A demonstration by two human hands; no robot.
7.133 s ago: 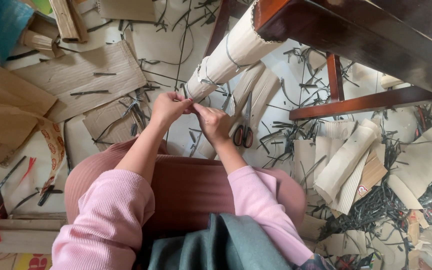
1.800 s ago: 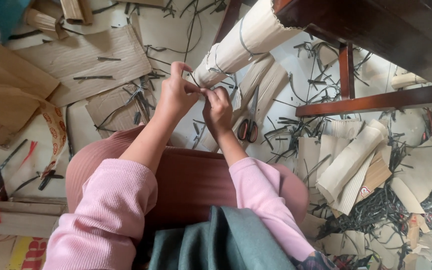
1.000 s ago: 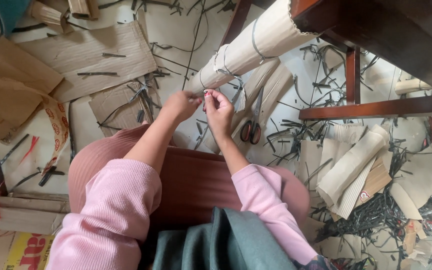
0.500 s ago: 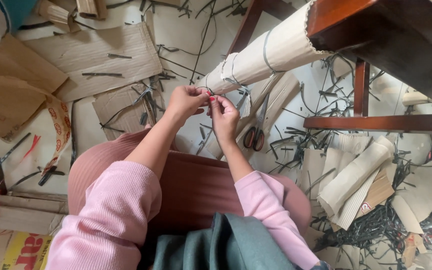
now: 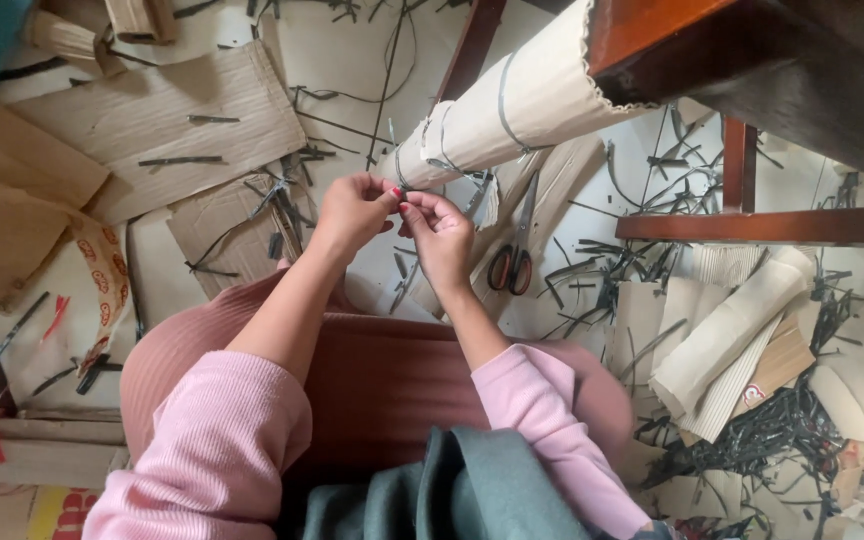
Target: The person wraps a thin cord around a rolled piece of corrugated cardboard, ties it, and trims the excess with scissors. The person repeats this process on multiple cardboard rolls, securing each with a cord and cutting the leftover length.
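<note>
Left hand (image 5: pixel 352 208) and right hand (image 5: pixel 439 228) meet fingertip to fingertip, both pinching a thin dark strap (image 5: pixel 399 180) at the near, narrow end of the rolled cardboard tube (image 5: pixel 512 110). The tube's long axis runs from the hands up and away to their right, its far end passing under the dark wooden frame (image 5: pixel 752 60). Scissors (image 5: pixel 514 255) lie just right of the right hand. Flat cardboard sheets (image 5: pixel 162 115) crowd the left; strap offcuts (image 5: pixel 642 270) litter the right.
</note>
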